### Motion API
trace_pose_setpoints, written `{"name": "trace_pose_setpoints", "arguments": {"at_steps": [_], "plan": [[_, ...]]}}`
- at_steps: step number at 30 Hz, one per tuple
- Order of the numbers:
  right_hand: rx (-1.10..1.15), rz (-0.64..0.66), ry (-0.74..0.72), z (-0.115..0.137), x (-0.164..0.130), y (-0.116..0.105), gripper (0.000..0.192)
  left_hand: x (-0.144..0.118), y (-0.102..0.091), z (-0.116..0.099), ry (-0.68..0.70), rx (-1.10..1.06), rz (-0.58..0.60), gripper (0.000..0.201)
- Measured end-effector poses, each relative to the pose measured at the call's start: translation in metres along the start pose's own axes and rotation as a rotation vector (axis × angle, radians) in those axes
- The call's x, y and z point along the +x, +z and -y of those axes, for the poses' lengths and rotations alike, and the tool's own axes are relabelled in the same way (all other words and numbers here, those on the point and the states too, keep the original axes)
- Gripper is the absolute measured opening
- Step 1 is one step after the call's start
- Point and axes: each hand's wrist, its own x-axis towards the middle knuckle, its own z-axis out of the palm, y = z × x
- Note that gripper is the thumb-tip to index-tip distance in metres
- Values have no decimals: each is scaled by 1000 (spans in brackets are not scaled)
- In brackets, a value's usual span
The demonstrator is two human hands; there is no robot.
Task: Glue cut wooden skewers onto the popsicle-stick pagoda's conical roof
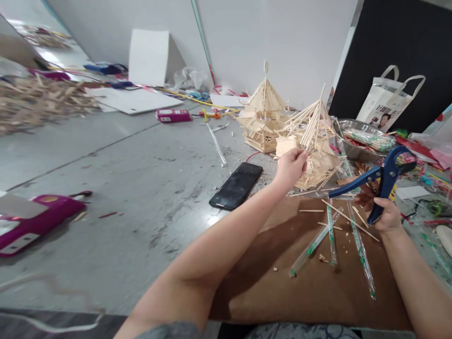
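My left hand [291, 165] reaches out to a small stick-built pavilion [319, 141] with a pointed roof. Its fingers are pinched together at the lower roof sticks; whatever lies between them is too small to make out. In my right hand [387, 214] is a pair of blue-handled cutters [388, 176], its handles spread and dark blade pointing up and right. A taller, finished-looking stick pavilion [265, 115] stands behind the left hand. On the brown board [254, 292] below lie loose wooden sticks [349, 220] and clear green-printed wrappers [362, 249].
A black phone [236, 186] lies left of the board. Behind the cutters, a metal bowl [356, 151] holds wrapped sticks, with a white tote bag [390, 101] beyond. Magenta power strips [38, 219] lie at left, and a pile of wood pieces [42, 101] is at far left.
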Motion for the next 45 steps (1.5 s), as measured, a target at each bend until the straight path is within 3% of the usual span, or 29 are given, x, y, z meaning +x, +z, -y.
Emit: {"name": "trace_pose_setpoints", "arguments": {"at_steps": [9,19,29,45], "plan": [[48,40,17,-3,-1,2,45,3,3,5,26,-63,43,17],[98,23,142,-2,-7,17,41,4,2,6,19,-270,150,15],[62,50,192,-4,-7,16,41,2,-1,12,35,-268,210,41],[12,41,223,-5,-9,23,35,3,-3,8,16,-305,214,35]]}}
